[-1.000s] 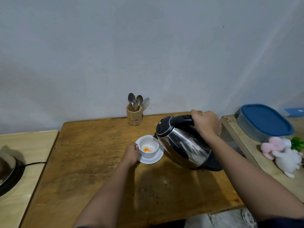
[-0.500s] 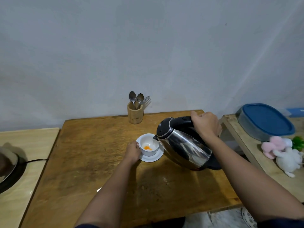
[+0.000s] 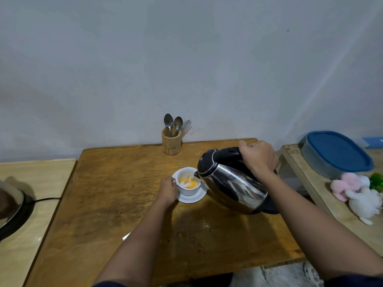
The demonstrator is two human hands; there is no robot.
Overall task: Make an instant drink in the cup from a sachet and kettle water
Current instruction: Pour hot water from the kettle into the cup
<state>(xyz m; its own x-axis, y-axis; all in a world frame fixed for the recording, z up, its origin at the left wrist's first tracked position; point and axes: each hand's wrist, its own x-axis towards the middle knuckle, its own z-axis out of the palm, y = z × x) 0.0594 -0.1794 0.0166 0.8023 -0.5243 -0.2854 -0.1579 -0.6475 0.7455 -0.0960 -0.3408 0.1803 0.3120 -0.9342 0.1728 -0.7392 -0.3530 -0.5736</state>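
Note:
A white cup point(image 3: 189, 190) stands on a white saucer point(image 3: 194, 198) in the middle of the wooden table point(image 3: 116, 199). Orange powder and liquid show inside the cup. My left hand point(image 3: 169, 189) grips the cup's left side. My right hand point(image 3: 258, 157) is closed around the black handle of a steel kettle point(image 3: 232, 182), which is tilted left with its spout over the cup's rim. Water runs from the spout into the cup. A white scrap, maybe the sachet point(image 3: 126, 237), peeks out beside my left forearm.
A wooden holder point(image 3: 171, 143) with two spoons and a fork stands at the table's back edge. A blue-lidded container point(image 3: 336, 153) and a pink-white plush toy point(image 3: 356, 193) lie on the right side table. A black corded appliance point(image 3: 12, 216) sits far left.
The kettle has tipped further to the left, bringing the spout over the cup. Water now enters the cup and the orange patch has spread. My left hand stays on the cup.

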